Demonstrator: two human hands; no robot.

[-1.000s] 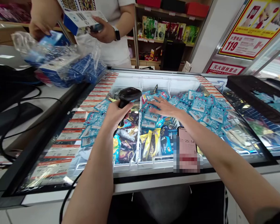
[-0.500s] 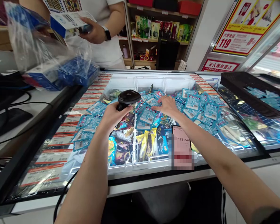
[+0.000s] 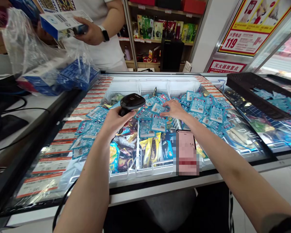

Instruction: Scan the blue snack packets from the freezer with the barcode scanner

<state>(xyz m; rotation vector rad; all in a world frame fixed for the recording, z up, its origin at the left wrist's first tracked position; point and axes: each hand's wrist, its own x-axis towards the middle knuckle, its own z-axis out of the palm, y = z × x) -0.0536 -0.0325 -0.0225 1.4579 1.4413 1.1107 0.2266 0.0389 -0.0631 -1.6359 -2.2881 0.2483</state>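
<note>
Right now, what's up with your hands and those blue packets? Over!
Left hand gripping black scanner. Right hand open at blue packets. Phone lying nearby.

Has the left arm [image 3: 91,174] and right arm [image 3: 228,161] stretched out in front, slanting in toward each other. Curls the left hand [image 3: 115,123] in a grip, with the thumb on top pointing right. Holds the right hand [image 3: 176,109] palm down, with fingers bent a bit and thumb apart.
</note>
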